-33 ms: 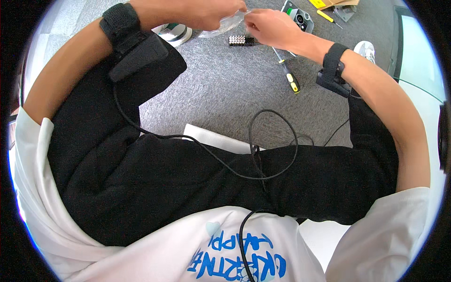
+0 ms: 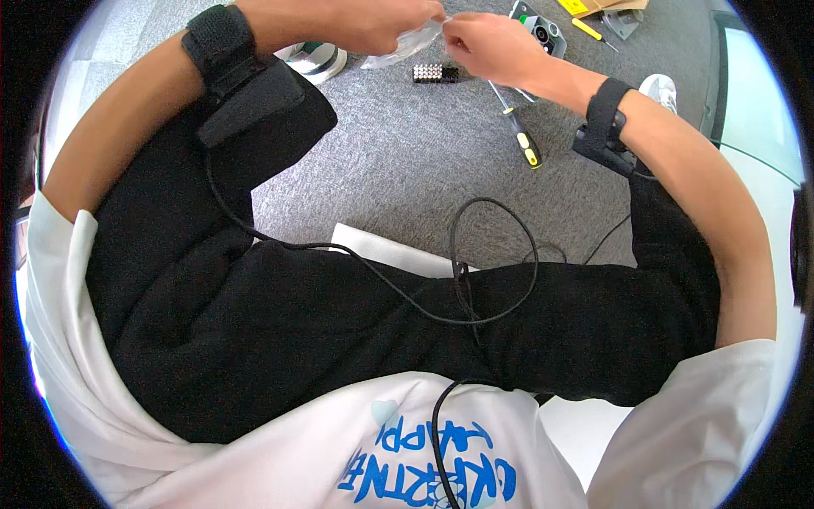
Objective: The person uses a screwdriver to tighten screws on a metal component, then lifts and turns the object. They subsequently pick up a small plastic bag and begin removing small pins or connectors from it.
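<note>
We lose part of the left hand [image 2: 386, 24] past the top edge. Curled right hand [image 2: 496, 51] hides its fingertips from us; what they grip, we can't tell. Clear plastic bag [image 2: 398, 51]: partly behind the left hand, contents too unclear for us. Grey device [image 2: 553, 41] partly blocked by the right hand. Cardboard [image 2: 626, 4] cut off up top.

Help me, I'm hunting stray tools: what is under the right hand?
A black-and-yellow screwdriver reaches up to the lower edge of the right hand, on gray carpet; anything directly beneath the hand is covered.
</note>
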Action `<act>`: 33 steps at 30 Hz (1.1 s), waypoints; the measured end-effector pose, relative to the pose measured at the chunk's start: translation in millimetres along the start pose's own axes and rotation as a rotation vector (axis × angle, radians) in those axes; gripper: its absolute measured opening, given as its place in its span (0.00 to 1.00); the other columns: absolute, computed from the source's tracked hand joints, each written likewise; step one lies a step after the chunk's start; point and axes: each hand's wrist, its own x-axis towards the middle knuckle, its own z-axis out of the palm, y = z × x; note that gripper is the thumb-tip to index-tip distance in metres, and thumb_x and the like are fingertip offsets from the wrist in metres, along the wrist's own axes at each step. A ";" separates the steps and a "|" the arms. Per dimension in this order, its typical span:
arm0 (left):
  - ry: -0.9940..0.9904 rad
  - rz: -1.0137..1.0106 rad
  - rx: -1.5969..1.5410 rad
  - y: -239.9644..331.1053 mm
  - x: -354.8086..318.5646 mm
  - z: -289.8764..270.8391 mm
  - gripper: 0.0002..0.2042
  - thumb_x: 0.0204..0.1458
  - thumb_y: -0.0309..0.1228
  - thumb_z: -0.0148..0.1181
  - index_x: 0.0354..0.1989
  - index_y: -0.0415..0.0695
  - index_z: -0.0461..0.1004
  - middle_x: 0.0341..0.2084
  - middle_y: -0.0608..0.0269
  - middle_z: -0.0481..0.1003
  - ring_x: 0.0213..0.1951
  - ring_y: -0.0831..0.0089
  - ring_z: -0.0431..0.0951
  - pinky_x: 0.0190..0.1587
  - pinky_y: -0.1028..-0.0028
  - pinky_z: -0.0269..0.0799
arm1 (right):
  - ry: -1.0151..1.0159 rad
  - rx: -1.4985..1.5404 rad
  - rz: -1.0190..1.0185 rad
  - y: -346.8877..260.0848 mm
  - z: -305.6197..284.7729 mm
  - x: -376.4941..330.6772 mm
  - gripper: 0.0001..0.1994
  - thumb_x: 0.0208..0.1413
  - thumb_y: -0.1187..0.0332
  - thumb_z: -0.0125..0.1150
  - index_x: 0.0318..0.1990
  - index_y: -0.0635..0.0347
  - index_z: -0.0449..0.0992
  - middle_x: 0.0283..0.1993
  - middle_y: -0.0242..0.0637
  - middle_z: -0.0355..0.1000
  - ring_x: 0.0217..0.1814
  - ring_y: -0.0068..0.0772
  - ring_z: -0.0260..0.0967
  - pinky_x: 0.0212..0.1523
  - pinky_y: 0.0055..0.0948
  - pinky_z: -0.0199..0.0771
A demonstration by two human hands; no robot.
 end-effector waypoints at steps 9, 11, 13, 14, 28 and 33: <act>-0.006 -0.068 0.085 1.8 6.0 2.1 0.19 0.45 0.21 0.56 0.48 0.29 0.71 0.46 0.32 0.72 0.51 0.36 0.74 0.55 0.51 0.70 | 0.280 0.231 -0.142 -7.4 -37.1 4.8 0.07 0.58 0.68 0.62 0.37 0.63 0.76 0.37 0.49 0.75 0.41 0.55 0.75 0.42 0.47 0.75; 0.000 -0.106 0.035 6.6 8.4 0.7 0.18 0.43 0.21 0.58 0.45 0.29 0.72 0.41 0.32 0.75 0.48 0.37 0.76 0.51 0.51 0.72 | 0.309 0.282 -0.205 -11.2 -39.5 6.6 0.08 0.58 0.68 0.63 0.37 0.63 0.76 0.37 0.49 0.75 0.40 0.54 0.75 0.41 0.46 0.75; -0.027 -0.091 -0.023 11.6 8.3 -8.5 0.18 0.42 0.21 0.59 0.45 0.30 0.72 0.39 0.33 0.76 0.47 0.38 0.77 0.50 0.51 0.72 | 0.310 0.313 -0.220 -11.5 -39.9 5.3 0.07 0.58 0.68 0.64 0.38 0.63 0.77 0.37 0.48 0.75 0.41 0.54 0.75 0.42 0.45 0.75; -0.053 -0.077 -0.084 15.7 9.7 -12.9 0.18 0.41 0.22 0.60 0.44 0.31 0.72 0.37 0.34 0.77 0.46 0.39 0.78 0.49 0.51 0.72 | 0.312 0.311 -0.214 -10.0 -39.0 4.4 0.07 0.58 0.68 0.64 0.38 0.63 0.77 0.37 0.48 0.75 0.41 0.54 0.75 0.42 0.45 0.75; 0.042 -0.164 -0.114 3.8 5.4 -3.1 0.25 0.43 0.24 0.61 0.54 0.33 0.71 0.43 0.37 0.76 0.50 0.40 0.76 0.53 0.53 0.71 | 0.257 0.256 -0.218 5.9 -27.9 9.0 0.06 0.57 0.70 0.60 0.38 0.63 0.77 0.37 0.49 0.74 0.43 0.55 0.75 0.44 0.46 0.75; 0.157 -0.073 -0.015 -12.0 -2.8 6.4 0.24 0.45 0.23 0.58 0.55 0.32 0.71 0.44 0.34 0.76 0.50 0.37 0.76 0.53 0.51 0.72 | 0.094 0.116 -0.124 15.2 -18.6 4.7 0.06 0.60 0.68 0.58 0.40 0.61 0.76 0.39 0.46 0.75 0.44 0.53 0.76 0.44 0.47 0.77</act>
